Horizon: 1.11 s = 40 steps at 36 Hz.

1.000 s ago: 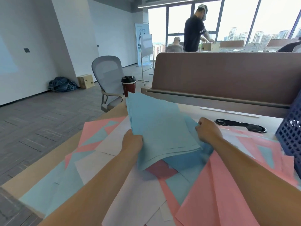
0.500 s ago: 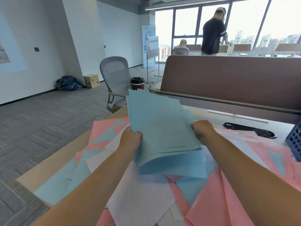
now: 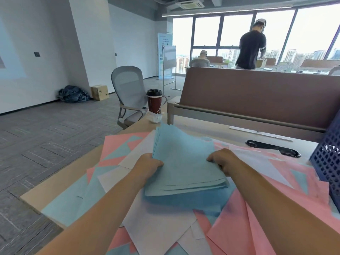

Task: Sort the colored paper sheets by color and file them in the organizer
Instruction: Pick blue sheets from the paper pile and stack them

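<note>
Currently: blue sort in hand. Left hand (image 3: 149, 163) grips the left edge of the blue stack (image 3: 184, 162); right hand (image 3: 223, 161) grips its right edge, fingers curled under. The stack sits low over the counter (image 3: 211, 130), above loose pink sheets (image 3: 248, 227), white sheets (image 3: 156, 223) and stray blue sheets (image 3: 62, 208). The organizer (image 3: 329, 159) stands at the far right, apart from the stack. Judgement: blue is gathered in part, not filed. The next move likely calls for squaring the uneven edges, then collecting the strays.
</note>
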Each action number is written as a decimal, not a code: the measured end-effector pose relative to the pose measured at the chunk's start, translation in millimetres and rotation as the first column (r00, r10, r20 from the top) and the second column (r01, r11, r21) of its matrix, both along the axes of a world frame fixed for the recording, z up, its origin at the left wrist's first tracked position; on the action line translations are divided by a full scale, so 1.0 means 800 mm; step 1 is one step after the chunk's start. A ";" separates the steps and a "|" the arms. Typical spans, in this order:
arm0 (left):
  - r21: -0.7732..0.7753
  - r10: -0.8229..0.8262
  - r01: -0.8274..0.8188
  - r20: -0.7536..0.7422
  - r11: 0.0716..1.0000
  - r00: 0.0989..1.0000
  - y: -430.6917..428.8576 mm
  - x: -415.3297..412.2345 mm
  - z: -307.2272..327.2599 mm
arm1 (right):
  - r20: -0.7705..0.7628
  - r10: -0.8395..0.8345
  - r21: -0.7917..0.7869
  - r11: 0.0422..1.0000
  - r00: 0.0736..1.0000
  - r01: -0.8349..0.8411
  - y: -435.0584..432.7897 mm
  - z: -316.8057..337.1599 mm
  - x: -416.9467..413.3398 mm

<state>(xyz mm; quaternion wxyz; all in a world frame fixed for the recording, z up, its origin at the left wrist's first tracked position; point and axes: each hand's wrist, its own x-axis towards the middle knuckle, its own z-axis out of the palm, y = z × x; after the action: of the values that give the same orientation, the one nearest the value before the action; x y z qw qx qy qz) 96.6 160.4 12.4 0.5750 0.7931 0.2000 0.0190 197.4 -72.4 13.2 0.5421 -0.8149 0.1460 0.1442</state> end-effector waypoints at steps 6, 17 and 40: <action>0.029 0.049 -0.049 0.013 0.998 0.999 0.011 -0.013 0.010 | 0.208 0.140 -0.138 0.984 0.968 -0.113 -0.006 0.025 -0.024; -0.467 -0.019 0.113 0.200 0.877 0.980 0.026 -0.025 0.075 | 0.341 0.025 0.521 0.827 0.940 -0.211 -0.021 0.062 -0.056; -0.347 0.030 0.187 0.533 0.919 0.846 0.018 -0.028 0.126 | 0.525 0.005 0.484 0.821 0.851 -0.303 0.003 0.102 -0.099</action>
<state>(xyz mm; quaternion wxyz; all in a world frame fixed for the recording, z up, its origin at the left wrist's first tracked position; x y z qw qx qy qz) 74.0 175.1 113.5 0.7525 0.6357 0.0007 0.1723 118.3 -70.0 94.6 0.7577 -0.6421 -0.1163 0.0083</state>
